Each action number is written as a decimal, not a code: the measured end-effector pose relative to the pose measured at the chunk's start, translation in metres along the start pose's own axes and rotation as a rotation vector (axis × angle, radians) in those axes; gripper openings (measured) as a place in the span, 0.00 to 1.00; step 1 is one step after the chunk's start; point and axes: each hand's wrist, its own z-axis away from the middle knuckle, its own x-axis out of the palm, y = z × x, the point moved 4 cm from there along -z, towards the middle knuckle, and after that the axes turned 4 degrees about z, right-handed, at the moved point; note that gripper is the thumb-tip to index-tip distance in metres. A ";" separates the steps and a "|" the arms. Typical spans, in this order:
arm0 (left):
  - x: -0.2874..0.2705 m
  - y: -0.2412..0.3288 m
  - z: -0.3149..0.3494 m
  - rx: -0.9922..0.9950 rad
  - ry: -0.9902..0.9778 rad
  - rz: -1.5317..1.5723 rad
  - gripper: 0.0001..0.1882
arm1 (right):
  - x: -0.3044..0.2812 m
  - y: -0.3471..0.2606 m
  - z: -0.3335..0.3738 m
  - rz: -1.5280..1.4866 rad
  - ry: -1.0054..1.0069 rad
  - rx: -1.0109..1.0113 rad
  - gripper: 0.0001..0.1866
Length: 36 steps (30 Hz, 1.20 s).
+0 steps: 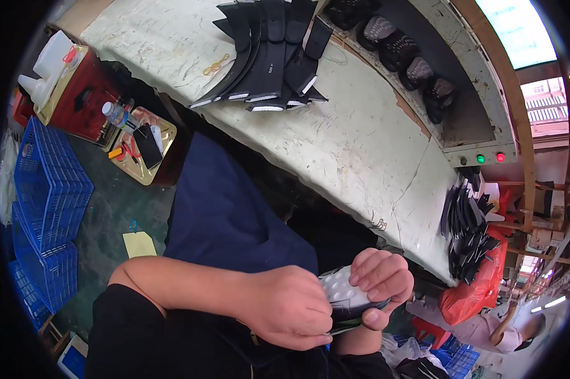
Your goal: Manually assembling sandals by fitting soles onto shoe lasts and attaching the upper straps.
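Close to my body, both hands are at a rounded shoe piece [339, 288] with a white, dimpled surface and a dark lower edge. My right hand [381, 281] is wrapped round its right end, fingers over the top and thumb below. My left hand [292, 308] is closed at its left edge, knuckles up; the fingertips and what they pinch are mostly hidden. Dark blue cloth [228, 208] covers my lap under the piece. Beyond it, flat black strap-like pieces [269, 57] with pale ends lie piled on the pale worktable [354, 151].
Dark shoes with dotted uppers [399, 50] stand in a recessed channel behind the table. More black strips [465, 234] lie at its right end beside a red bag [471, 294]. Blue crates [48, 189] and a tray with a phone [147, 146] are left. A person in pink [481, 322] is at right.
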 end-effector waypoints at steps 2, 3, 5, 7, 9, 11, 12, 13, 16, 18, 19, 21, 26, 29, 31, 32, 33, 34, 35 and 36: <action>-0.004 -0.005 -0.002 0.058 -0.032 -0.001 0.19 | 0.002 -0.002 0.002 -0.012 -0.005 -0.033 0.15; -0.004 -0.010 -0.001 0.056 -0.031 -0.001 0.19 | 0.001 -0.001 0.003 -0.011 0.016 -0.019 0.15; -0.003 -0.029 0.005 0.000 -0.045 0.111 0.19 | 0.000 0.002 0.005 -0.009 0.058 0.007 0.15; -0.001 -0.039 0.007 -0.028 -0.049 0.165 0.19 | 0.001 0.002 0.005 0.006 0.076 0.003 0.15; 0.005 -0.046 0.007 -0.151 -0.080 0.357 0.21 | 0.002 -0.002 0.006 0.046 0.121 -0.003 0.15; 0.006 -0.048 0.009 -0.212 -0.093 0.455 0.22 | 0.003 -0.004 0.007 0.067 0.125 0.002 0.15; 0.007 -0.052 0.013 -0.427 -0.149 0.511 0.24 | 0.004 -0.005 0.008 0.084 0.128 0.005 0.15; 0.008 -0.053 0.018 -0.643 -0.206 0.565 0.26 | 0.005 -0.007 0.008 0.103 0.132 0.010 0.15; -0.010 -0.042 0.005 -0.970 -0.357 0.489 0.30 | 0.014 -0.021 0.006 0.179 0.077 -0.001 0.15; -0.024 -0.039 -0.007 -1.181 -0.522 0.201 0.35 | 0.024 -0.030 0.005 0.205 0.048 -0.002 0.14; -0.021 -0.041 -0.011 -1.187 -0.518 0.202 0.35 | 0.029 -0.034 0.005 0.248 0.099 -0.001 0.16; -0.017 -0.046 -0.015 -1.185 -0.537 0.173 0.36 | 0.040 -0.037 0.004 0.313 0.197 -0.013 0.19; -0.003 -0.077 0.023 -1.154 -0.434 0.155 0.31 | 0.026 -0.030 -0.019 0.410 0.108 0.017 0.12; 0.006 -0.077 0.071 -0.831 0.376 0.833 0.42 | 0.036 -0.019 -0.067 1.273 -0.101 0.393 0.10; 0.017 -0.066 0.087 -0.803 0.391 0.752 0.43 | 0.064 0.002 -0.087 1.201 -0.204 0.415 0.10; 0.017 -0.059 0.093 -0.763 0.420 0.683 0.45 | 0.078 0.015 -0.100 1.134 -0.327 0.435 0.12; 0.011 -0.054 0.094 -0.723 0.443 0.618 0.47 | 0.081 0.022 -0.115 1.128 -0.328 0.427 0.12; 0.003 -0.051 0.096 -0.721 0.452 0.607 0.47 | 0.086 0.031 -0.128 1.055 -0.370 0.404 0.14; -0.003 -0.047 0.100 -0.743 0.512 0.760 0.47 | 0.091 0.035 -0.142 0.991 -0.410 0.369 0.16; -0.010 -0.043 0.105 -0.760 0.572 0.914 0.48 | 0.089 0.042 -0.160 1.067 -0.393 0.171 0.16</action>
